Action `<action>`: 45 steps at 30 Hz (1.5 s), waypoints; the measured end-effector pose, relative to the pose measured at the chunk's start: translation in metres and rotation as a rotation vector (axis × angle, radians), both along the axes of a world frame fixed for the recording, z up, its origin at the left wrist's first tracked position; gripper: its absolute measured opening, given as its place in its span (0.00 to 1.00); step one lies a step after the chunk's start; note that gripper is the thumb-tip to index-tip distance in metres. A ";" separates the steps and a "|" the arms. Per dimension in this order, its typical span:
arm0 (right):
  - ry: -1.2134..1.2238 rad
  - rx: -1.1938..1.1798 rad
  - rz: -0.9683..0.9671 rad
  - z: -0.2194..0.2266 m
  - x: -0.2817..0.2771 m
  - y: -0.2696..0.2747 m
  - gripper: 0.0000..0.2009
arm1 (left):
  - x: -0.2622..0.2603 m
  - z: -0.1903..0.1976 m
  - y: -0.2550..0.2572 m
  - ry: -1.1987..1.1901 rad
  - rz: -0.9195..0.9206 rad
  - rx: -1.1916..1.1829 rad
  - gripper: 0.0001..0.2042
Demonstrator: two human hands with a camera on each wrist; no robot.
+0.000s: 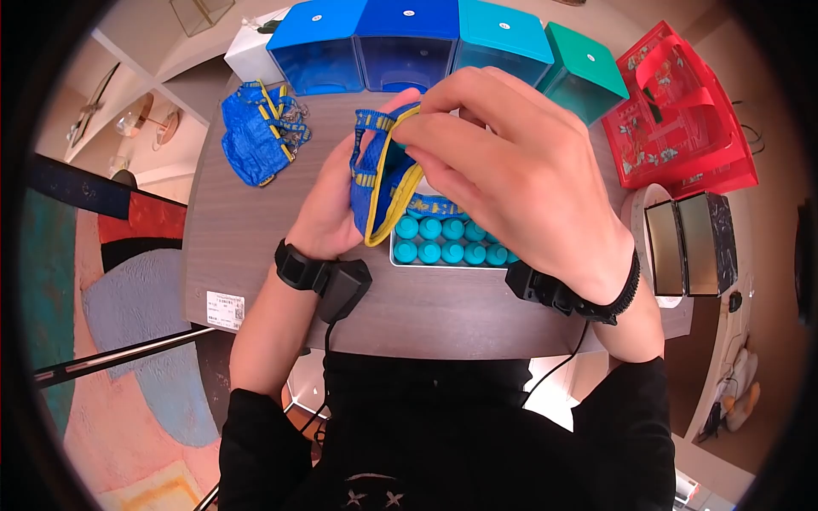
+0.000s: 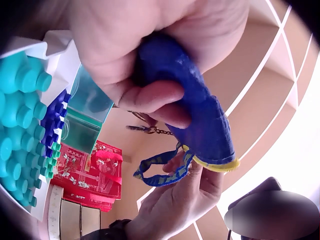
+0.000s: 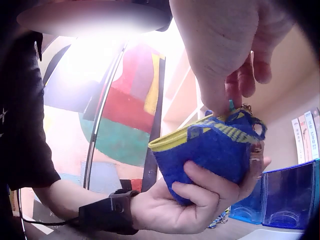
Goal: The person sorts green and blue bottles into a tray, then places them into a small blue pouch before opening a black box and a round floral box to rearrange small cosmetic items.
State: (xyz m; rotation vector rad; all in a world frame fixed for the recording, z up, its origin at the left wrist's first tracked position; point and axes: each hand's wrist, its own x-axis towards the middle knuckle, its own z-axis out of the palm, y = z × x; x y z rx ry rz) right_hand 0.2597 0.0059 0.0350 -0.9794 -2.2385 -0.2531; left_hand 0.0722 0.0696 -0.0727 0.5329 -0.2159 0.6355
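Note:
My left hand (image 1: 328, 209) grips a small blue pouch (image 3: 200, 155) from below, its fingers curled round the side. The pouch has a yellow zipped rim, spread open toward my right hand, and patterned blue strap loops. Above the mouth, my right hand (image 1: 532, 183) has its fingertips at the rim, pinching a small teal piece (image 3: 231, 104) mostly hidden by the fingers and pouch. Below both hands, a white tray (image 1: 456, 267) holds rows of teal bottle-shaped pieces (image 1: 429, 252). Dark blue pieces (image 2: 52, 120) and green ones (image 2: 51, 162) show further along it.
Another blue pouch (image 1: 251, 145) with yellow trim and chains lies at the table's left. Clear-fronted boxes in light blue (image 1: 315, 43), dark blue (image 1: 407, 43), turquoise (image 1: 504, 43) and green (image 1: 588, 72) line the back. A red bag (image 1: 673, 119) and an open black box (image 1: 709, 243) stand right.

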 end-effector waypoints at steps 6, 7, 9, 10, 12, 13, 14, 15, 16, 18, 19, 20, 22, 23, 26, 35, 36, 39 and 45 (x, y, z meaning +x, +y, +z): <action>0.045 -0.003 0.011 0.003 0.000 0.002 0.12 | -0.013 -0.023 0.011 0.081 0.048 -0.078 0.23; 0.042 -0.010 0.005 0.003 0.000 0.003 0.11 | -0.014 -0.027 0.012 0.107 0.033 -0.109 0.24; 0.037 -0.020 -0.002 0.002 0.000 0.003 0.10 | -0.010 -0.018 0.007 0.131 0.017 -0.143 0.24; 0.033 -0.040 -0.007 0.001 0.000 0.003 0.10 | -0.007 -0.012 0.002 0.257 0.120 -0.195 0.23; 0.028 -0.054 -0.009 0.001 -0.002 0.004 0.10 | -0.007 -0.006 0.000 0.380 0.227 -0.242 0.21; 0.021 -0.048 -0.002 0.001 -0.002 0.004 0.10 | -0.008 -0.006 0.000 0.338 0.205 -0.248 0.22; 0.014 -0.044 0.005 0.001 -0.001 0.004 0.09 | -0.009 -0.004 0.000 0.295 0.183 -0.255 0.22; 0.014 -0.045 0.006 0.001 -0.002 0.004 0.09 | -0.007 -0.002 -0.002 0.295 0.183 -0.256 0.22; 0.019 -0.036 0.017 0.001 -0.002 0.005 0.09 | -0.005 0.002 -0.004 0.398 0.253 -0.271 0.23; 0.023 -0.024 0.030 0.003 -0.003 0.005 0.09 | -0.006 0.002 -0.002 0.499 0.324 -0.283 0.23; 0.036 -0.048 0.040 0.003 -0.003 0.005 0.09 | -0.008 -0.005 0.003 0.476 0.281 -0.235 0.24; 0.049 -0.072 0.050 0.003 -0.003 0.004 0.09 | -0.008 -0.005 0.005 0.453 0.239 -0.188 0.24; 0.069 -0.087 0.063 0.003 -0.004 0.003 0.09 | -0.007 -0.003 -0.003 0.466 0.266 -0.205 0.25; 0.089 -0.100 0.076 0.003 -0.005 0.002 0.09 | -0.006 -0.001 -0.006 0.479 0.292 -0.220 0.26; 0.120 -0.066 0.116 -0.001 -0.004 0.006 0.09 | -0.012 -0.011 0.002 0.321 0.153 -0.184 0.25; 0.038 -0.022 0.032 0.002 -0.005 -0.002 0.12 | -0.011 -0.014 0.006 0.039 -0.010 -0.139 0.25; 0.038 -0.021 0.031 0.001 -0.005 0.000 0.12 | -0.011 -0.012 0.004 0.039 -0.010 -0.138 0.25; 0.035 -0.028 0.065 -0.004 -0.005 0.003 0.13 | -0.009 -0.007 -0.003 0.245 0.213 -0.112 0.21; 0.046 -0.181 0.020 -0.013 -0.008 0.001 0.11 | -0.005 -0.013 -0.004 0.177 0.147 -0.067 0.21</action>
